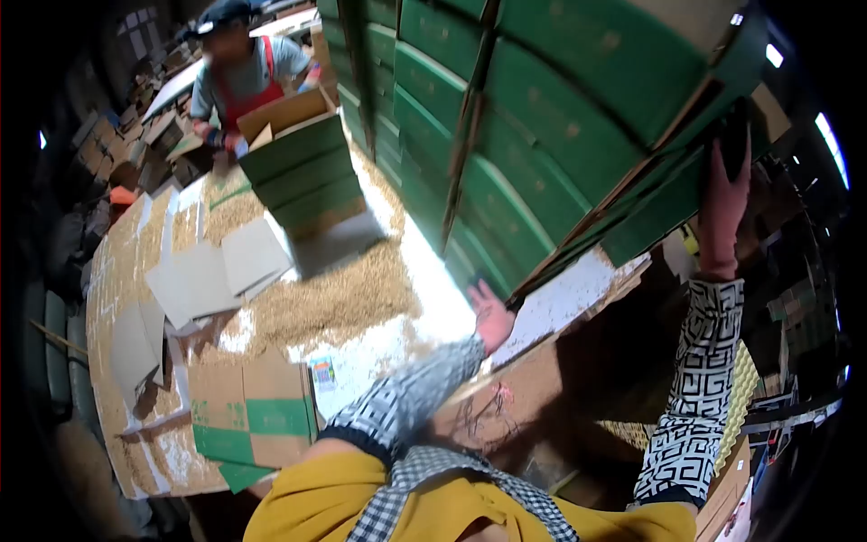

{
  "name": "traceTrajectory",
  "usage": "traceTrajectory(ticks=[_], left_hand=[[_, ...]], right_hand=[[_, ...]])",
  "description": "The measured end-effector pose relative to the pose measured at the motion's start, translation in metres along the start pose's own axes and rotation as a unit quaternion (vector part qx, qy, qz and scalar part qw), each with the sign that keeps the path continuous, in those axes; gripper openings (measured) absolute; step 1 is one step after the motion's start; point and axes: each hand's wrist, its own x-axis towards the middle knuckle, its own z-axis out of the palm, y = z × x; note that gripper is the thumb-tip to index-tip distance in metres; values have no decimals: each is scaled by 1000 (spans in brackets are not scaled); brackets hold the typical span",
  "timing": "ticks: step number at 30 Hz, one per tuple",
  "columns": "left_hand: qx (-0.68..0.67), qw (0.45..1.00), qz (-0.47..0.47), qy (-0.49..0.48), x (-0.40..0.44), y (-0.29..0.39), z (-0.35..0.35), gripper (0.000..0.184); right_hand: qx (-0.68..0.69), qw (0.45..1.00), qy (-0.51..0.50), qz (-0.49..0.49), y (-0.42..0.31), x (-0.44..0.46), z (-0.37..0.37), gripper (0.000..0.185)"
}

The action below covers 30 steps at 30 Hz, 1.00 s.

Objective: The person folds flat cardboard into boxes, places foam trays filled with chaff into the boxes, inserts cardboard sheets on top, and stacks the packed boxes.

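A tall stack of green cardboard boxes (pixel 551 81) stands in rows before me, looking tilted in this view. My left hand (pixel 493 318) is at the stack's lower corner, palm partly visible and fingers stretched out against the boxes. At the upper right, my right hand (pixel 725 203) reaches up along the stack's right side, its fingers extended and thumb apart. The dark fingertips there blend into shadow, so their exact contact is hard to make out. Black-and-white patterned sleeves cover both forearms.
A worktable (pixel 352 384) bears scattered grain-like material (pixel 334 303), grey card sheets (pixel 194 280) and a flattened green-and-brown carton (pixel 253 411). Across it, a person in a red apron (pixel 257 99) stands behind a smaller stack of green boxes (pixel 302 167). Yellow egg trays (pixel 736 406) lie at the right.
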Motion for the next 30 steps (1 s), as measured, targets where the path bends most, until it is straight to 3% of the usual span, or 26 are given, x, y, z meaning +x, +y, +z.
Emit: traceTrajectory(ticks=[1, 2, 4, 5, 7, 8, 9, 10, 11, 13, 14, 17, 18, 19, 20, 22, 23, 24, 25, 27, 28, 29, 30], left_hand=[[-35, 999, 11, 26, 5, 8, -2, 101], [-5, 1000, 8, 18, 10, 2, 2, 103], [51, 998, 26, -11, 13, -13, 3, 104], [86, 995, 39, -20, 12, -17, -5, 103], [24, 992, 109, -52, -3, -25, -50, 97], [33, 985, 156, -67, 2, -65, -56, 84], [-15, 985, 140, -104, -16, -70, -90, 68], [40, 983, 157, -87, -33, -88, -124, 61], [98, 977, 174, -72, -54, -111, -159, 54], [112, 986, 122, 6, -103, -159, -234, 51], [167, 978, 92, 84, -133, -186, -270, 50], [325, 907, -34, 265, -230, -258, -382, 56], [368, 876, -51, 309, -263, -286, -416, 57], [400, 841, -139, 336, -287, -291, -439, 66], [458, 780, -266, 334, -309, -312, -452, 76], [419, 793, -335, 287, -335, -354, -458, 85], [402, 795, -382, 245, -341, -377, -455, 86], [402, 806, -375, 220, -339, -391, -440, 86], [403, 815, -368, 194, -333, -398, -420, 87], [358, 792, -458, 183, -323, -391, -410, 85], [356, 794, -454, 189, -321, -390, -409, 84], [356, 794, -453, 194, -322, -392, -409, 83], [361, 797, -444, 193, -322, -394, -411, 84]], right_hand=[[8, 999, -12, 43, 0, -15, 1, 54], [50, 998, -37, 22, 2, -29, -1, 53], [-39, 999, -12, -7, 11, -68, -14, 48], [11, 999, -22, -28, -17, -99, -10, 44], [101, 983, -39, -149, -26, -168, 8, 47], [-52, 959, -216, -176, -42, -194, 3, 49], [148, 927, -303, -163, -6, -240, 34, 55], [95, 901, -418, -69, -14, -269, 59, 58], [119, 884, -451, 29, -7, -305, 103, 59], [157, 857, -461, 167, 29, -366, 179, 56], [79, 874, -440, 188, 73, -414, 211, 58], [-273, 884, -328, 192, 122, -490, 283, 66], [-343, 889, -263, 153, 107, -501, 308, 68], [-416, 880, -199, 113, 86, -513, 326, 69], [-304, 882, -296, 203, 56, -514, 351, 72], [-180, 919, -284, 206, -29, -571, 423, 78], [-142, 835, -507, 159, -72, -582, 437, 81], [-59, 709, -693, 113, -116, -590, 452, 84], [109, 742, -657, 74, -140, -601, 450, 82], [163, 800, -575, 64, -119, -579, 464, 83], [116, 843, -504, 151, -91, -543, 456, 75], [171, 937, -296, 72, -4, -540, 475, 66], [-9, 959, -267, 97, 34, -511, 472, 64]])
